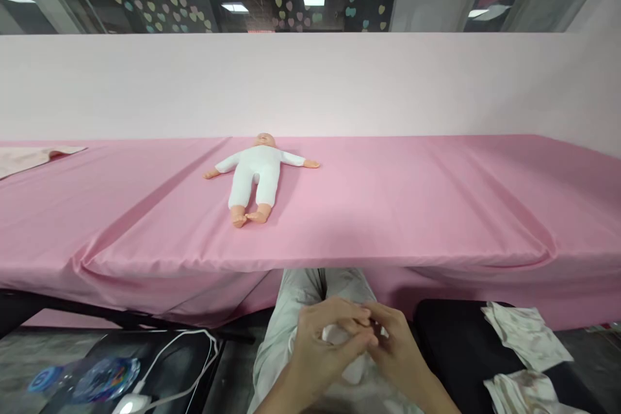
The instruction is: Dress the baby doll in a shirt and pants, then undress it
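Note:
Over my lap, my left hand (326, 344) and my right hand (395, 350) meet at the fingertips. The fingers of both are curled and pinched together, and anything small between them is hidden. White cloth shows through the gap under my hands. Beyond them, on the pink-covered table, a baby doll (257, 171) lies on its back with its arms spread and its feet towards me. It has a soft white body. Neither hand touches the doll.
Pink cloth (412, 207) covers the long table against a white wall. A beige cloth (33, 158) lies far left. On the left seat are a plastic bottle (46, 378), a colourful packet (107, 378) and a white cable (194, 334). Folded baby clothes (528, 336) lie on the black right seat.

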Action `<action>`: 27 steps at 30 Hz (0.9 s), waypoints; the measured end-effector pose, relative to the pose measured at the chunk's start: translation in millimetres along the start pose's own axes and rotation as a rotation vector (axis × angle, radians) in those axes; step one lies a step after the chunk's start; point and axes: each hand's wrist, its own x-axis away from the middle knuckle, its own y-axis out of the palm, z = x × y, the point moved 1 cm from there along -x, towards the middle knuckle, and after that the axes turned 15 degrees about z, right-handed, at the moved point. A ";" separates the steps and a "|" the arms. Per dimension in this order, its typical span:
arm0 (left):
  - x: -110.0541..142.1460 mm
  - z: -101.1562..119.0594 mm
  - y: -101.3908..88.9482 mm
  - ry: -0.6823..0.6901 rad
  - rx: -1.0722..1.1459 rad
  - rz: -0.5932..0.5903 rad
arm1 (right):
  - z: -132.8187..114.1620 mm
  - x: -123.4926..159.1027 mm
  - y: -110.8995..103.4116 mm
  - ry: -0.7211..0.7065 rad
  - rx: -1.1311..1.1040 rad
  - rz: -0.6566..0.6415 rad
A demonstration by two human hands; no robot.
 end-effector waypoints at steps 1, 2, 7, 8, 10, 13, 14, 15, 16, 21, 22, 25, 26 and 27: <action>1.3 -6.0 -2.8 0.022 -0.050 0.089 | -3.1 -2.2 -4.6 0.056 -0.063 -0.020; 3.7 -11.0 -4.9 0.042 -0.108 0.135 | -6.1 -3.1 -7.5 0.101 -0.118 -0.041; 16.6 -22.6 -4.4 0.056 -0.206 -0.050 | -13.4 -0.3 -9.9 0.056 -0.189 -0.015; 17.9 -24.5 -4.8 0.025 -0.213 -0.105 | -12.4 -0.1 -10.4 0.034 -0.178 -0.006; 18.6 -28.1 -9.7 -0.032 -0.285 -0.201 | -9.0 -1.1 -13.3 -0.021 -0.161 -0.005; 14.6 -25.6 -28.1 -0.015 -0.456 -0.288 | -4.3 -4.9 -23.1 -0.080 -0.155 -0.117; 12.2 -21.3 -35.8 0.019 -0.507 -0.299 | -3.7 -6.6 -27.7 -0.082 -0.143 -0.177; 9.7 -15.5 -43.5 0.054 -0.552 -0.307 | -3.8 -8.4 -32.8 -0.080 -0.126 -0.238; 7.4 -8.4 -50.8 0.084 -0.593 -0.319 | -4.8 -10.3 -38.1 -0.070 -0.098 -0.297; -0.7 29.5 -79.0 0.245 -0.706 -0.332 | -18.5 -23.4 -59.2 -0.050 0.084 -0.527; -2.3 35.3 -84.1 0.257 -0.708 -0.315 | -21.7 -26.5 -61.7 -0.095 0.124 -0.568; -9.5 47.0 -99.0 0.188 -0.699 -0.238 | -28.1 -35.5 -68.1 -0.342 0.251 -0.633; -12.5 49.5 -103.2 0.152 -0.699 -0.213 | -28.7 -38.5 -70.3 -0.414 0.291 -0.634; -15.7 51.5 -106.6 0.128 -0.702 -0.193 | -28.6 -41.6 -72.4 -0.466 0.325 -0.631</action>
